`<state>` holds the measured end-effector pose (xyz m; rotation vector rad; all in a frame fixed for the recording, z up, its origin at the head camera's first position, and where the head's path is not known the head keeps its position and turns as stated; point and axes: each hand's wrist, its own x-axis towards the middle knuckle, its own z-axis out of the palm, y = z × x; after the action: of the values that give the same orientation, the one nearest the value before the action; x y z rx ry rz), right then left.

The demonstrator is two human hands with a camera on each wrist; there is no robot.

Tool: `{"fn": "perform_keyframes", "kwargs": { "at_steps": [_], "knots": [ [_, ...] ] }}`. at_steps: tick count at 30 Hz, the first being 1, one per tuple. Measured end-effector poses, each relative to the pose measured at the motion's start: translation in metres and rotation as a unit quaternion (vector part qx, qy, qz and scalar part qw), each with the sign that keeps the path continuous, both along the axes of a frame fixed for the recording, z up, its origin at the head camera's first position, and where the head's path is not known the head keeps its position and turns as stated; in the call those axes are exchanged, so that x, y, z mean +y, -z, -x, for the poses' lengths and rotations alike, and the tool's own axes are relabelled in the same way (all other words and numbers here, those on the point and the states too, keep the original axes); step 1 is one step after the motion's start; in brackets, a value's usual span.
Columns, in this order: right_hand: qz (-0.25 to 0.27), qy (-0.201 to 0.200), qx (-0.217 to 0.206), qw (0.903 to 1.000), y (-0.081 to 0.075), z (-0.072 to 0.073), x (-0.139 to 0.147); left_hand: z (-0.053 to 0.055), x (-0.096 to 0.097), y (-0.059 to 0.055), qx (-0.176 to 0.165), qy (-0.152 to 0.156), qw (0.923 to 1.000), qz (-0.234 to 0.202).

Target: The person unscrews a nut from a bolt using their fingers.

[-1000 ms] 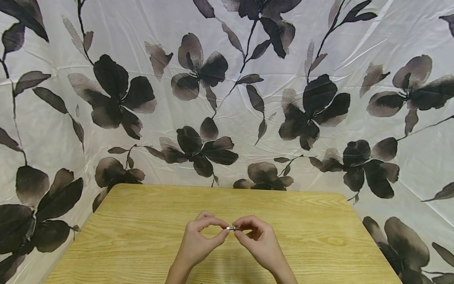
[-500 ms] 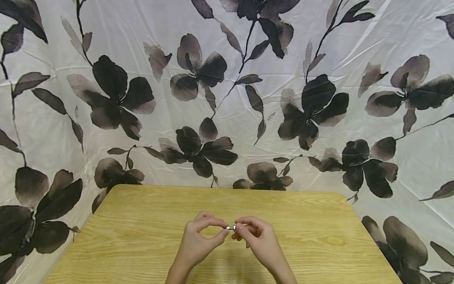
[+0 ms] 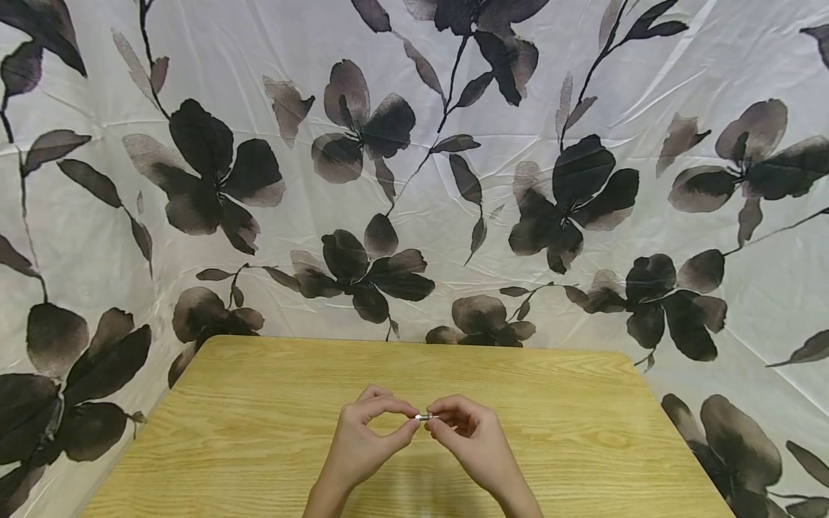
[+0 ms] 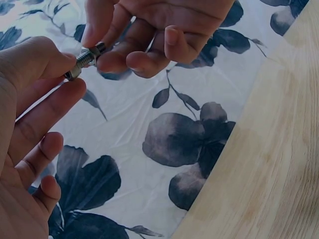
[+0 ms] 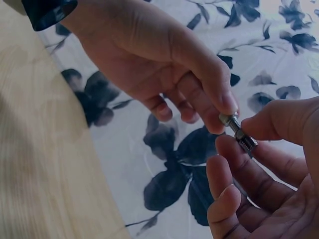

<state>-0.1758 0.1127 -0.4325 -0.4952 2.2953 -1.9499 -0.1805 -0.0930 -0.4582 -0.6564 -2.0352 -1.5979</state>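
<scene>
A small silvery bolt [image 4: 83, 61] with a nut [image 4: 91, 53] on its thread is held between both hands over the table. My left hand [image 3: 365, 437] pinches the bolt's head end between thumb and forefinger. From the other side, my right hand [image 3: 476, 440] has its thumb and forefinger around the nut, the threaded tip of the bolt [image 5: 250, 146] sticking out past it. The other fingers of each hand are loosely bent. In the head view the fingertips hide both ends of the bolt.
Below the hands is a light wood-grain table [image 3: 259, 388] with rounded far corners. A white cloth [image 3: 453, 216] printed with dark flowers hangs behind it and along the sides. A dark band [image 5: 50, 11] shows at the left wrist.
My right thumb slid forward over the nut half a second ago and is now drawn back, with the fingers in a pinch again. My left hand stays nearly still on the bolt.
</scene>
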Motion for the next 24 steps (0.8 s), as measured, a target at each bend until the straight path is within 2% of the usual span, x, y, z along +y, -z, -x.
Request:
{"fn": "perform_keyframes", "kwargs": {
  "at_steps": [6,13,16,19,24],
  "knots": [
    [-0.001,-0.001,0.026,0.9997,0.0022,-0.0001,-0.0009,-0.0007,-0.0009,0.0005,-0.008,-0.007,0.9999,0.003],
    [0.039,-0.034,0.077,0.9957,0.0061,0.0007,-0.0013,-0.0002,-0.0009,-0.0004,-0.004,-0.010,0.9999,-0.002],
    [0.048,-0.036,0.087,0.9944,0.0061,0.0004,-0.0017,0.0002,-0.0006,-0.0003,-0.001,-0.011,0.9999,-0.005],
    [0.038,-0.011,0.074,0.9965,0.0040,-0.0002,-0.0022,0.0003,-0.0002,-0.0001,0.001,-0.014,0.9999,-0.007],
    [0.020,0.047,0.018,0.9985,-0.0006,0.0006,-0.0030,0.0004,-0.0005,-0.0010,0.006,-0.012,0.9999,-0.008]
  ]
}}
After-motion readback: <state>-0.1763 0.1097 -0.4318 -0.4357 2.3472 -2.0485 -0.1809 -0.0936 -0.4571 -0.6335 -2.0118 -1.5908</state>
